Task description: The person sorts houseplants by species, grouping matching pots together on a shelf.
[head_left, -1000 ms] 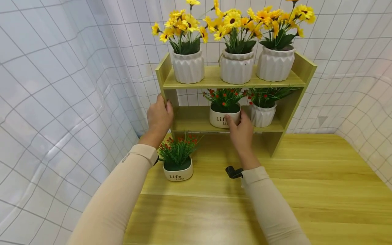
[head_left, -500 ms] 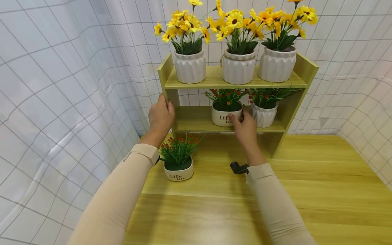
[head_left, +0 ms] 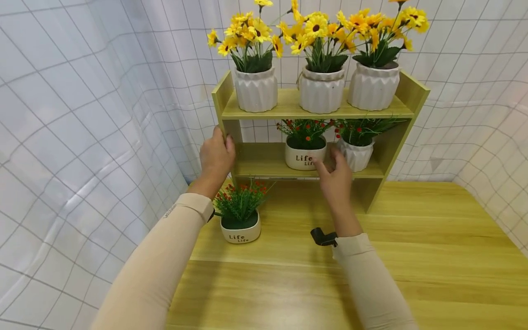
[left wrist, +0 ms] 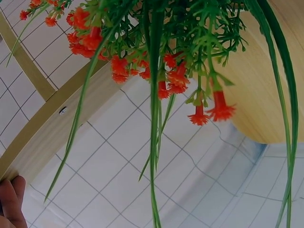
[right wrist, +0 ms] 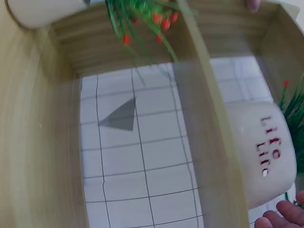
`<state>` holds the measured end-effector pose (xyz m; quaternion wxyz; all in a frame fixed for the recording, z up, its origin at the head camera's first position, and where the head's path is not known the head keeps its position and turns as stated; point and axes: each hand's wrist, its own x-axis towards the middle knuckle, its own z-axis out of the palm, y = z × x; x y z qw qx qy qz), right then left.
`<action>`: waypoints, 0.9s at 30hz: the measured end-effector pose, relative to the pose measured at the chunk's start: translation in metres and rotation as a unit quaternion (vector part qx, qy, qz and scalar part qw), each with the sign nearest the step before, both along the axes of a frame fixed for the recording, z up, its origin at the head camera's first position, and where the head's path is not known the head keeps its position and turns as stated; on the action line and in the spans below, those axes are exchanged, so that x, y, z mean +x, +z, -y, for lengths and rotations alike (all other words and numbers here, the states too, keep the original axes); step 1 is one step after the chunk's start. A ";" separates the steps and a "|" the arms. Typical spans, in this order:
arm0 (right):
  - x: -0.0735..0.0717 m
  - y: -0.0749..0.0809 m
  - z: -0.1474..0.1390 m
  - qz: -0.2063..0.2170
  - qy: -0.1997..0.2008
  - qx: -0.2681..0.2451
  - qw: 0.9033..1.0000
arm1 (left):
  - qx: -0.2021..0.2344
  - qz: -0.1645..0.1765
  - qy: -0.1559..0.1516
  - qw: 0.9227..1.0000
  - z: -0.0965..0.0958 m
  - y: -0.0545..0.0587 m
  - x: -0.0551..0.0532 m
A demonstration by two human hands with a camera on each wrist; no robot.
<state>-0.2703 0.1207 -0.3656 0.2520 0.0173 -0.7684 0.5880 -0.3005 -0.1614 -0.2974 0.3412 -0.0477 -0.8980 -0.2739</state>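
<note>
My left hand (head_left: 217,153) grips the left side panel of a wooden shelf (head_left: 264,172); its fingertips also show at the panel edge in the left wrist view. My right hand (head_left: 337,181) is at the right end of a white oval flowerpot (head_left: 299,158) lettered "Life", which stands upright on the middle board. Thumb and fingers are spread; in the right wrist view the fingers (right wrist: 289,213) lie just off the pot (right wrist: 263,152). Right of that hand stands a white ribbed flowerpot (head_left: 357,158) with red-flowered greenery.
Another "Life" flowerpot (head_left: 241,229) stands on the wooden table (head_left: 264,293), in front of the shelf's left side and beside my left wrist. Three ribbed pots with yellow flowers, one being the middle pot (head_left: 321,94), line the top board. Gridded white curtains (head_left: 82,137) surround the table.
The right hand has let go of the "Life" pot on the middle board and drawn slightly right, its fingers spreading. That pot sits still since half a second ago. The left hand keeps its grip.
</note>
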 end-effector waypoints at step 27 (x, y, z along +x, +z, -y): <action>0.066 -0.084 0.082 0.052 0.117 -0.010 0.992 | 0.004 -0.003 -0.004 1.000 0.000 0.000 -0.001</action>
